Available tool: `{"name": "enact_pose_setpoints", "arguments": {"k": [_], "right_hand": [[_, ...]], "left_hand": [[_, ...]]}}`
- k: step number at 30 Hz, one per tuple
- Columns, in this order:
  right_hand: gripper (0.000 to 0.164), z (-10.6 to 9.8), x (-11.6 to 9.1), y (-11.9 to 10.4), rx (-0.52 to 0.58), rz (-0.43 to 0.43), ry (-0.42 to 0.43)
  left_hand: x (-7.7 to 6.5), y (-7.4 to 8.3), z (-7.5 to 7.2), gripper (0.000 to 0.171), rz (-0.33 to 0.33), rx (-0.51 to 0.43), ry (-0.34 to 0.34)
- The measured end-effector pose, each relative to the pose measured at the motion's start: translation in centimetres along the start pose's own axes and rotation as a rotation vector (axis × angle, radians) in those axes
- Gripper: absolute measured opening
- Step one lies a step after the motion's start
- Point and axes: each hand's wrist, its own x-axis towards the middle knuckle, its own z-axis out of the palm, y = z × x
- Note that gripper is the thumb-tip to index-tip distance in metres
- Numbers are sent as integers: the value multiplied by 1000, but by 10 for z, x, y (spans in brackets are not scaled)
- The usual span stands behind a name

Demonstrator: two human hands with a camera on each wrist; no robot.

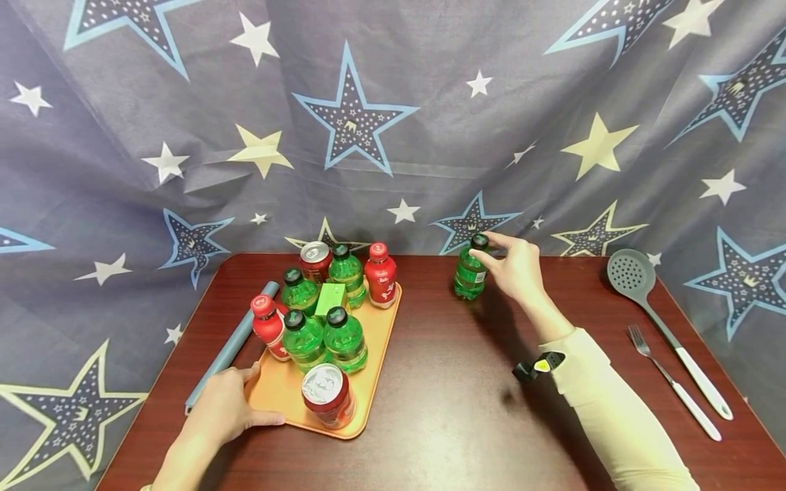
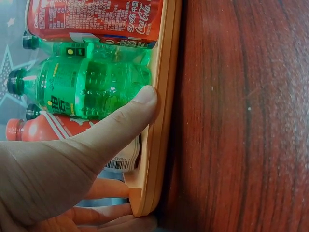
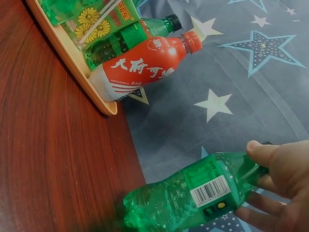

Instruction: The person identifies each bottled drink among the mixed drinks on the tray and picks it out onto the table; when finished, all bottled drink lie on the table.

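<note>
My right hand (image 1: 514, 267) pinches a green soda bottle (image 1: 470, 278) near its black cap, at the back of the table right of the tray. In the right wrist view the bottle (image 3: 178, 198) shows its barcode, with thumb and fingers around the neck. My left hand (image 1: 222, 408) holds the near left corner of the orange tray (image 1: 279, 395), thumb on the rim in the left wrist view. On the tray stand several green bottles (image 1: 346, 344), two red bottles (image 1: 382, 278), two red cans (image 1: 328, 401) and a green drink carton (image 1: 331, 299).
A blue-grey rolled or tube-like thing (image 1: 236, 341) lies along the tray's left side. At the right of the table (image 1: 442, 409) are a grey slotted skimmer (image 1: 632, 273) with a white handle and a fork (image 1: 672, 382). A star-patterned curtain (image 1: 430, 136) hangs behind.
</note>
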Motion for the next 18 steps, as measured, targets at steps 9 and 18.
{"name": "enact_pose_setpoints", "arguments": {"k": [9, 18], "right_hand": [[44, 3, 0, 3, 29, -6, -18], [43, 3, 2, 6, 35, -1, -31]], "left_hand": [[0, 1, 0, 117, -6, -5, -11], [2, -1, 0, 117, -5, -2, -19]]}}
